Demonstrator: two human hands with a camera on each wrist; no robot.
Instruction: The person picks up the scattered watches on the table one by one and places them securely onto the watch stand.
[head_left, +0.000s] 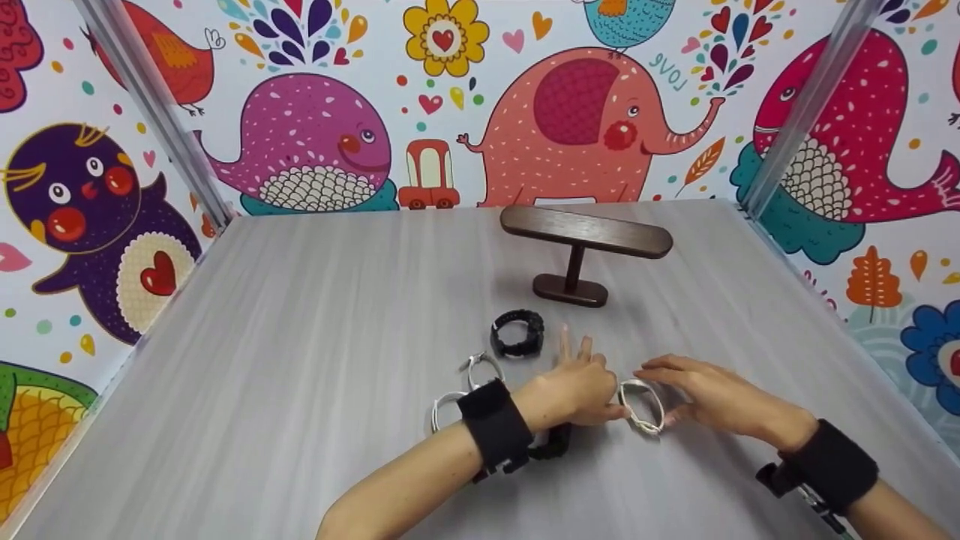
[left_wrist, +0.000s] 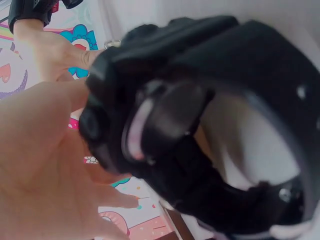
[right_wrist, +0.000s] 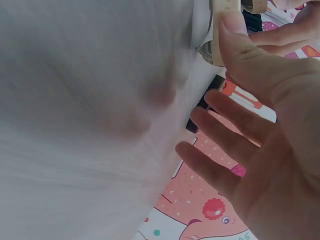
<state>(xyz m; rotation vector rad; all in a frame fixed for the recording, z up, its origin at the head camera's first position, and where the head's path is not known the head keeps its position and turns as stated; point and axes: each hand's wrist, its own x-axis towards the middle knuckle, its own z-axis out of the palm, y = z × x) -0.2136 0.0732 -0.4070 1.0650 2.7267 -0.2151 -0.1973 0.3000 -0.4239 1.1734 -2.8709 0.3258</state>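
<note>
- On my head feed, both hands meet over the near middle of the grey surface [head_left: 300,315], each wrist wrapped in a black strap.
- The left hand [head_left: 577,386] and the right hand [head_left: 705,397] share 1 white watch [head_left: 643,405], which stands on edge between them, its loop facing the camera.
- Left fingers: the thumb and a near finger pinch the left side of the white watch, while 2 other fingers [head_left: 574,346] stick up straight toward the stand.
- Right fingers: they arch loosely over the right side of the white watch and the tips touch its band; I cannot tell how firmly they grip.
- The right wrist view shows the right fingers [right_wrist: 235,135] spread and only gently bent, with the thumb against a pale band at the top edge.
- A black watch [head_left: 517,334] lies just beyond the left hand, apart from it.
- 2 silver-white watches [head_left: 469,386] lie beside the left wrist strap, 1 nearer me than the other.
- Another black watch [left_wrist: 200,130] fills the left wrist view, blurred and very close; on the head feed it peeks out under the left wrist.
- A dark wooden T-shaped stand [head_left: 585,251] sits upright farther back, bare.
- Cartoon animal walls [head_left: 315,142] enclose the surface.
</note>
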